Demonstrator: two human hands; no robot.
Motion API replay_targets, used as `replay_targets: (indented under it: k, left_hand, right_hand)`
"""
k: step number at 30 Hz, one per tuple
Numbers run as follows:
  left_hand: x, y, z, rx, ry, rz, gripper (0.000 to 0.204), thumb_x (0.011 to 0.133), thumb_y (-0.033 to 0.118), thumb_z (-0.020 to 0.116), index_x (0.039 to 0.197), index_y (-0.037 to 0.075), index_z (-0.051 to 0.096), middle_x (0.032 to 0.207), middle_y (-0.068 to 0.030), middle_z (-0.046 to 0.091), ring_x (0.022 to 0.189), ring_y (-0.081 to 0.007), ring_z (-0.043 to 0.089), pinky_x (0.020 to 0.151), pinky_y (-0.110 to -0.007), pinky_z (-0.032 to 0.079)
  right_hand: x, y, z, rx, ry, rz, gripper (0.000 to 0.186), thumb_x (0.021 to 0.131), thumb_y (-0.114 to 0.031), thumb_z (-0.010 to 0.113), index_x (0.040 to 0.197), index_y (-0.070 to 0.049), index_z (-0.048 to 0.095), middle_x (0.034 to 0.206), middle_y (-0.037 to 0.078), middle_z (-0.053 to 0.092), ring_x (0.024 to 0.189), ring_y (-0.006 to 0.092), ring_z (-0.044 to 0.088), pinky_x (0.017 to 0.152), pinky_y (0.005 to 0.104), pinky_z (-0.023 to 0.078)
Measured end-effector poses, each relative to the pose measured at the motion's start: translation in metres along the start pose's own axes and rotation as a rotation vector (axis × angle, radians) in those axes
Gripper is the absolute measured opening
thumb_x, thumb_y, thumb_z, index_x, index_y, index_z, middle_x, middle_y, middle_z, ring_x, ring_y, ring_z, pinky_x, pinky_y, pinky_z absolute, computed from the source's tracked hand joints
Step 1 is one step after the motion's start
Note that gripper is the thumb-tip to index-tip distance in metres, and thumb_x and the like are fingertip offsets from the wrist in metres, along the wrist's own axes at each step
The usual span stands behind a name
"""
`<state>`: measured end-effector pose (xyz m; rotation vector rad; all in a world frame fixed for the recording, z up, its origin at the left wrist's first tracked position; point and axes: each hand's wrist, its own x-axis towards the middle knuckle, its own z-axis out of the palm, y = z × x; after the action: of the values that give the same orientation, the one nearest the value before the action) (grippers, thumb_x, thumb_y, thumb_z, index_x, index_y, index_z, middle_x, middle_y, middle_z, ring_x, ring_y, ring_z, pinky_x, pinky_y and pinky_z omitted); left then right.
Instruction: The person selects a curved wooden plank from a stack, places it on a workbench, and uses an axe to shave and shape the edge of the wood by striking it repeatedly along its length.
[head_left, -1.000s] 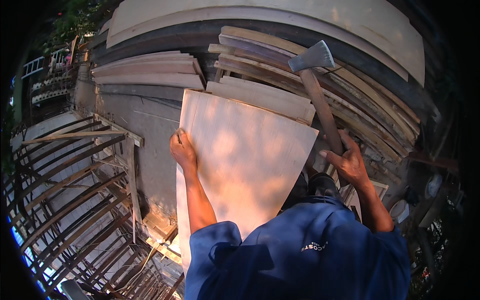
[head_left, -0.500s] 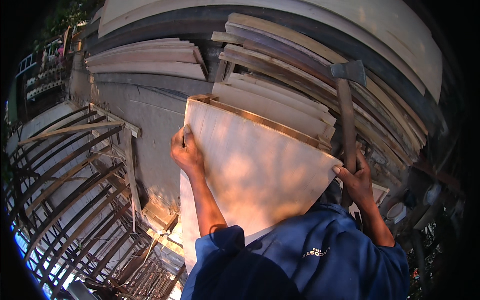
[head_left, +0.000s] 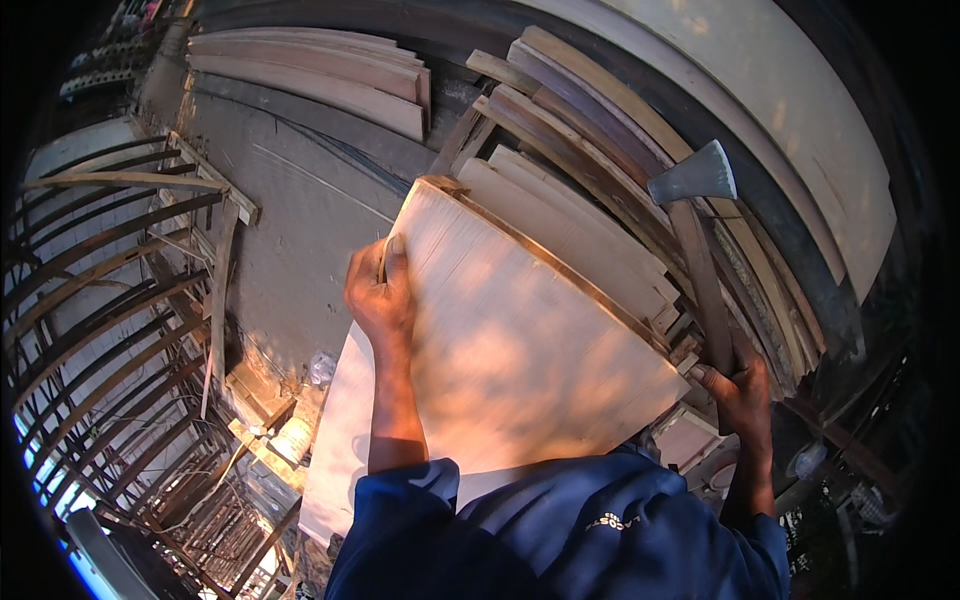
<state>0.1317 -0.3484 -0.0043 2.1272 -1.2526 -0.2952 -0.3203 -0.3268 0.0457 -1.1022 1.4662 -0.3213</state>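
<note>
The left hand (head_left: 383,287) gripped the pale panel (head_left: 540,335) by its left edge, apparently steadying it against the blue shirt (head_left: 570,540); the right hand (head_left: 745,388) clasped the axe (head_left: 693,230) beside the panel's right corner.

Two hands, one axe, one wide panel.
Counted singly: one left hand (head_left: 382,290), one right hand (head_left: 742,390), one axe (head_left: 702,265), one pale wooden panel (head_left: 540,340) and one blue shirt (head_left: 560,530); of timber, one stack of pinkish boards (head_left: 320,75) with at least three in it, one pile of long planks (head_left: 605,115) with at least four, and one slatted rack (head_left: 130,179) whose many bars overlap too much to count.
</note>
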Motion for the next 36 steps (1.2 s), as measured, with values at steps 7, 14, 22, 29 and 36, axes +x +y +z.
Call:
replay_targets:
  k: [7,14,22,29,36]
  left_hand:
    - [0.002,0.000,0.001,-0.006,0.017,0.059,0.033,0.098,0.034,0.072,0.105,0.001,0.076,0.098,-0.0145,0.074,0.088,-0.0311,0.071,0.078,-0.040,0.055]
    - [0.004,0.004,0.000,0.028,-0.001,0.026,0.035,0.097,0.037,0.072,0.102,0.003,0.076,0.097,-0.0135,0.073,0.088,-0.0314,0.071,0.077,-0.040,0.055]
    - [0.005,0.005,0.000,0.003,-0.022,0.007,0.034,0.096,0.036,0.073,0.102,0.003,0.076,0.098,-0.0127,0.073,0.087,-0.0313,0.070,0.077,-0.039,0.054]
    - [0.011,0.001,-0.002,0.053,-0.117,0.029,0.024,0.097,0.022,0.069,0.114,0.004,0.073,0.108,-0.0125,0.072,0.099,-0.0318,0.070,0.087,-0.039,0.053]
    - [0.045,0.020,-0.005,-0.236,-0.346,0.005,0.032,0.097,0.024,0.067,0.121,0.004,0.071,0.116,-0.0132,0.070,0.107,-0.0326,0.068,0.093,-0.039,0.052]
  right_hand:
    - [0.088,-0.118,0.025,-0.023,-0.040,-0.037,0.072,0.092,-0.018,0.076,0.150,0.010,0.044,0.105,0.019,0.069,0.085,0.0204,0.067,0.080,0.0356,0.057]
    - [0.121,-0.126,0.048,-0.398,-0.336,-0.319,0.066,0.095,-0.019,0.072,0.150,0.006,0.045,0.105,0.026,0.072,0.089,0.0275,0.072,0.082,0.0386,0.057]
    - [0.116,-0.113,0.076,-0.333,-0.397,-0.532,0.064,0.096,-0.017,0.070,0.149,0.008,0.044,0.121,0.030,0.069,0.116,0.0344,0.069,0.101,0.0395,0.051]
    - [0.104,-0.119,0.079,-0.246,-0.282,-0.152,0.069,0.094,-0.021,0.072,0.149,0.009,0.044,0.117,0.033,0.069,0.110,0.0317,0.071,0.095,0.0392,0.054]
    - [0.072,-0.107,0.065,-0.133,-0.204,-0.067,0.071,0.094,-0.013,0.073,0.154,0.005,0.041,0.111,0.017,0.071,0.084,0.0198,0.071,0.078,0.0326,0.057]
